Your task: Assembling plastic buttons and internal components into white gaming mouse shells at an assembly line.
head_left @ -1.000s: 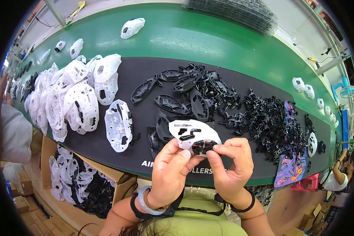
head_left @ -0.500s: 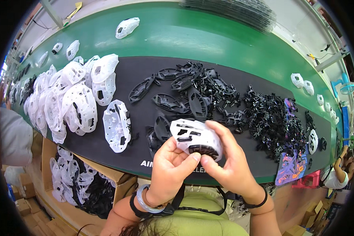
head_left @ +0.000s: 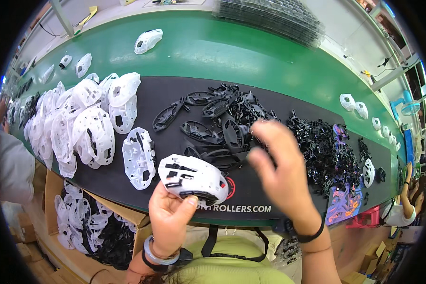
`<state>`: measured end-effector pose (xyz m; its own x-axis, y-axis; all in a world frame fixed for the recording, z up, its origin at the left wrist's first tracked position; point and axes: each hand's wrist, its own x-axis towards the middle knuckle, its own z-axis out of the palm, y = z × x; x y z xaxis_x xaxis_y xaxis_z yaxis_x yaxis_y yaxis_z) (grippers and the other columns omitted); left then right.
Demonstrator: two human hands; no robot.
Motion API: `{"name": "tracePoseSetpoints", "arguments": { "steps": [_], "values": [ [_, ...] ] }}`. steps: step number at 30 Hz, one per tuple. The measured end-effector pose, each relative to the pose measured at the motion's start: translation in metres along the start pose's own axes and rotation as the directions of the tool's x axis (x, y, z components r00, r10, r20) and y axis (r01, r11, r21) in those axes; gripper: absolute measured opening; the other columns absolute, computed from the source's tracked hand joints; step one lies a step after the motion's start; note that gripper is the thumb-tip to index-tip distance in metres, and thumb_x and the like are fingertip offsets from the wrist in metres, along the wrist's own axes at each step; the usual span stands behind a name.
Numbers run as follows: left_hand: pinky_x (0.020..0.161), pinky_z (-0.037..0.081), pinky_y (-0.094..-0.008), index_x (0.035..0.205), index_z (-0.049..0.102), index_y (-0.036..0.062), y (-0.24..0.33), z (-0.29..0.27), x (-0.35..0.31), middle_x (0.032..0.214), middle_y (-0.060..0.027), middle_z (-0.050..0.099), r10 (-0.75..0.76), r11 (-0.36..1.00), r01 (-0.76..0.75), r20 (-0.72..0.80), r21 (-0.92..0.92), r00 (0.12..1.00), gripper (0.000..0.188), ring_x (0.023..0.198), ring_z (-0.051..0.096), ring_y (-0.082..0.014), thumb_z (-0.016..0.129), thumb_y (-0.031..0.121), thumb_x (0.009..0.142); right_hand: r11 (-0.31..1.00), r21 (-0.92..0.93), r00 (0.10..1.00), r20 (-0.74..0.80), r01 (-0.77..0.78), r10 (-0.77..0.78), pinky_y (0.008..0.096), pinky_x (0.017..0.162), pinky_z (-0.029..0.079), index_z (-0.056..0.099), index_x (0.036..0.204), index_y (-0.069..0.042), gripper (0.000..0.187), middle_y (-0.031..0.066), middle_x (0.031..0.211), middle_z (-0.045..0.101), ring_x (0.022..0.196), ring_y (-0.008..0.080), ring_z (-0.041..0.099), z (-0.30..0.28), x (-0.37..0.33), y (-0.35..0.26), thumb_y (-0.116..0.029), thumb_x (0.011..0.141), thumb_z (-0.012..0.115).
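White shell [head_left: 192, 179] pinched in left hand [head_left: 169, 215] at near edge, underside turned up for fitting. Right hand [head_left: 278, 163] blurred, fingers spread, reaching black frames [head_left: 217, 125] beyond.

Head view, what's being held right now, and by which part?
The left hand grips a white mouse shell by its lower edge; the right hand holds nothing.

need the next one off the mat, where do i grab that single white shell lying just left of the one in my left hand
Probably by its long side edges, coming from above. The white shell lies flat and alone on the black mat, long axis running away from you, both sides free. Its openwork cutouts look thin, so pinch the rim. The left hand already holds an assembled shell; the right hand is free.
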<state>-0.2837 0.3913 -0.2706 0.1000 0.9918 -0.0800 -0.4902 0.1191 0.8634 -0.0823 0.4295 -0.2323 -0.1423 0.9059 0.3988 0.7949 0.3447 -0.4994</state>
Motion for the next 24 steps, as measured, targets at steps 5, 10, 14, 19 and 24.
{"name": "tracePoseSetpoints", "arguments": {
  "steps": [5, 10, 14, 19, 24],
  "values": [
    [0.081, 0.047, -0.0307, 0.110, 0.044, -0.0037, -0.001, 0.000, 0.008, 0.103, -0.0130, 0.056, -0.140, 0.965, 0.150, 0.061, -0.214, 0.988, 0.030, 0.092, 0.057, -0.0176, 0.051, -0.005, 0.081, 0.929, -0.369, 1.000, -0.015, -0.021, 0.016, 0.0408, 0.087, 0.040, 0.054, 0.105, -0.002, 0.031, 0.0140, 0.105, 0.056, 0.099, 0.0318, 0.051, 0.024, 0.031, 0.053, -0.005, 0.075, 0.059],
    [0.083, 0.048, -0.0342, 0.111, 0.043, -0.0042, 0.010, 0.004, 0.009, 0.103, -0.0130, 0.056, -0.160, 0.947, 0.198, 0.164, -0.254, 0.973, 0.028, 0.095, 0.057, -0.0193, 0.048, -0.003, 0.083, 0.905, -0.421, 0.994, 0.058, -0.055, 0.088, 0.0400, 0.075, 0.045, 0.056, 0.098, -0.003, 0.025, 0.0109, 0.096, 0.058, 0.087, 0.0279, 0.055, 0.022, 0.033, 0.049, -0.004, 0.074, 0.057],
    [0.081, 0.049, -0.0343, 0.107, 0.043, -0.0030, 0.014, 0.006, 0.009, 0.104, -0.0140, 0.056, -0.191, 0.939, 0.223, 0.142, -0.263, 0.971, 0.025, 0.094, 0.058, -0.0204, 0.047, 0.005, 0.084, 0.880, -0.453, 0.990, -0.063, -0.143, 0.129, 0.0387, 0.071, 0.046, 0.059, 0.088, -0.002, 0.015, 0.0139, 0.080, 0.060, 0.078, 0.0295, 0.058, 0.012, 0.034, 0.043, -0.007, 0.075, 0.056],
    [0.085, 0.047, -0.0349, 0.113, 0.042, -0.0049, 0.011, 0.008, 0.016, 0.106, -0.0140, 0.055, -0.221, 0.959, 0.252, 0.216, -0.126, 0.951, 0.030, 0.096, 0.057, -0.0200, 0.048, 0.000, 0.084, 0.892, 0.248, 0.918, -0.023, -0.379, 0.396, 0.0267, 0.065, 0.044, 0.063, 0.082, -0.001, 0.009, 0.0068, 0.077, 0.058, 0.071, 0.0170, 0.056, -0.036, 0.003, -0.001, -0.008, 0.077, 0.061],
    [0.088, 0.041, -0.0268, 0.113, 0.043, -0.0038, 0.007, 0.016, 0.017, 0.108, -0.0089, 0.051, -0.193, 0.972, 0.222, 0.288, -0.074, 0.938, 0.032, 0.100, 0.051, -0.0131, 0.050, -0.006, 0.082, 0.639, 0.654, 0.913, 0.260, -0.406, 0.314, 0.0188, 0.061, 0.041, 0.064, 0.085, 0.001, 0.011, 0.0042, 0.083, 0.052, 0.073, 0.0089, 0.050, -0.024, -0.021, -0.050, 0.002, 0.075, 0.064]
  ]
}}
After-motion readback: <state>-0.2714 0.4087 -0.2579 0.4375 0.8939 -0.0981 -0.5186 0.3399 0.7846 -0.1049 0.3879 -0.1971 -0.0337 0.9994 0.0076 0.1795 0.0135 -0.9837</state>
